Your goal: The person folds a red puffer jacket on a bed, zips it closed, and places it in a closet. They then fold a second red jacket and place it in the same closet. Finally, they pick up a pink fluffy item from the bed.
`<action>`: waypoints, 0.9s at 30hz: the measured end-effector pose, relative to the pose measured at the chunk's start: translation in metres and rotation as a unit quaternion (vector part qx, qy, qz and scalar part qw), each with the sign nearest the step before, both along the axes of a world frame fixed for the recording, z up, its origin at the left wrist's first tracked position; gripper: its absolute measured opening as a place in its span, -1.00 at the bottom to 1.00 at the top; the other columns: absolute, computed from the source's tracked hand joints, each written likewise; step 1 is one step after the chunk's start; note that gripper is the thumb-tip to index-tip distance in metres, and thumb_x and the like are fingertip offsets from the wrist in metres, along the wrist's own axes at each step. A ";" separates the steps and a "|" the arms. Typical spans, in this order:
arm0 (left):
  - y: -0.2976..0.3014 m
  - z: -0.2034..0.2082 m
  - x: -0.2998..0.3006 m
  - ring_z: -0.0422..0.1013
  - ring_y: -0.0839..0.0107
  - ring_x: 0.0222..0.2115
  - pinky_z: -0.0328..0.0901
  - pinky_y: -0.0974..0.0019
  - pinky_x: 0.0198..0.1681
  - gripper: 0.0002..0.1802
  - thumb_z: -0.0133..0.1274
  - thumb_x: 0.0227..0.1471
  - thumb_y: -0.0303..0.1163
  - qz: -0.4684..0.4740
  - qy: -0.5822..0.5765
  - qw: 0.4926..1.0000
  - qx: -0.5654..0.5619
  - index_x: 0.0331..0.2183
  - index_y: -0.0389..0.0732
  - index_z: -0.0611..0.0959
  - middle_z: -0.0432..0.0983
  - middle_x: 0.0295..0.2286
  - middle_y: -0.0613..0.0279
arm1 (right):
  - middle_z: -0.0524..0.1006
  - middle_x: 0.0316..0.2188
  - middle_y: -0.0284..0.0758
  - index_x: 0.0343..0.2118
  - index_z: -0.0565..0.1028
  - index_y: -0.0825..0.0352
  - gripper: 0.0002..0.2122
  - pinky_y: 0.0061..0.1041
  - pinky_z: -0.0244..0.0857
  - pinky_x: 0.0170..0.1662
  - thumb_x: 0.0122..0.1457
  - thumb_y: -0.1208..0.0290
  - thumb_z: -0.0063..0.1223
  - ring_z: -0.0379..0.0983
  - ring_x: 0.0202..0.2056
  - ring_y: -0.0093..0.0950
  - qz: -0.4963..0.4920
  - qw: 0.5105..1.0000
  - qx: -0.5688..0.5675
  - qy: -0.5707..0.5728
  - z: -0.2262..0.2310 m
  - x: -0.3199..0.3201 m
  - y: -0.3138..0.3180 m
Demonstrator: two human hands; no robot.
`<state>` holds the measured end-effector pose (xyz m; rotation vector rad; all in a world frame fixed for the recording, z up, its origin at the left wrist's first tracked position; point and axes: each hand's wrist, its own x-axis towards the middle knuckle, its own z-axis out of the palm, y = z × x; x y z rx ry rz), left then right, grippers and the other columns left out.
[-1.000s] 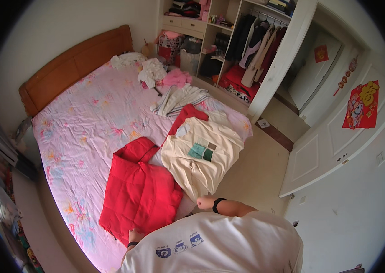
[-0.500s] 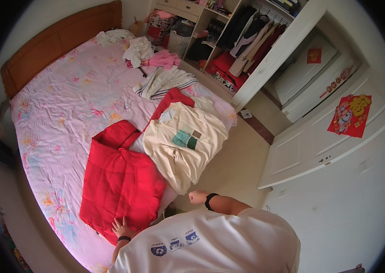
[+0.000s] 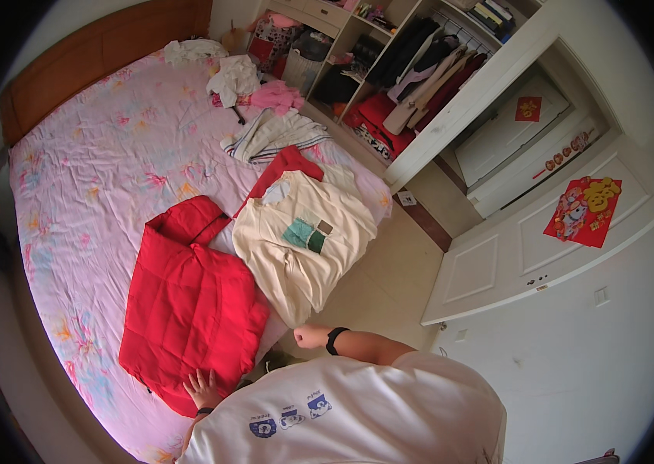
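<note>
A red quilted jacket lies folded on the near edge of the bed. My left hand rests on its lower end, fingers spread flat on the fabric. To the jacket's right lies a cream long-sleeved top with green and brown patches, its near end hanging at the bed's edge. Just beside that end my right hand is closed in a fist, with no cloth showing in it. Black bands circle both wrists. Another red garment shows partly beneath the cream top.
A pink floral sheet covers the bed, below a wooden headboard. Farther back lie a striped white garment, a white cloth and pink fabric. An open wardrobe with hanging clothes stands behind; a white door is at the right.
The whole view has shifted, so the bed and clothes sit slightly farther left. Both hands keep nearly the same places, the left flat on the jacket and the right closed beside the cream top.
</note>
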<state>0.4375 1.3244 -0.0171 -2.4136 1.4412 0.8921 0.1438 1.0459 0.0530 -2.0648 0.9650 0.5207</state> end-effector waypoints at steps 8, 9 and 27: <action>-0.008 0.030 -0.002 0.09 0.10 0.17 -0.15 -0.08 0.25 -0.47 -0.06 -0.04 -0.22 0.037 -0.030 0.992 -0.117 0.04 0.03 0.43 0.26 0.07 0.07 | 0.54 -0.51 -0.26 -0.46 0.50 0.26 -0.89 -0.30 0.30 -0.39 -0.03 0.38 0.01 0.47 -0.45 -0.30 0.021 1.000 -0.017 0.013 -0.001 -0.006 -0.006; -0.009 0.033 0.001 0.17 0.13 0.12 -0.11 -0.08 0.23 -0.53 -0.06 -0.05 -0.27 0.044 -0.033 0.988 -0.145 -0.02 0.00 0.48 0.34 0.00 0.09 | 0.55 -0.51 -0.26 -0.46 0.50 0.26 -0.89 -0.30 0.30 -0.39 -0.04 0.38 0.01 0.47 -0.45 -0.30 0.020 0.999 -0.013 0.025 0.000 -0.006 -0.006; -0.054 0.205 0.050 0.38 0.04 -0.21 0.28 0.08 -0.13 -0.58 0.02 -0.30 -0.57 0.133 -0.089 0.858 -0.488 -0.24 -0.23 0.53 0.47 -0.29 0.05 | 0.31 0.04 0.03 0.23 0.05 0.22 -0.19 -0.21 0.27 0.04 -0.10 0.31 0.25 0.33 0.01 -0.04 -0.040 0.990 -0.107 -0.079 0.018 0.078 -0.014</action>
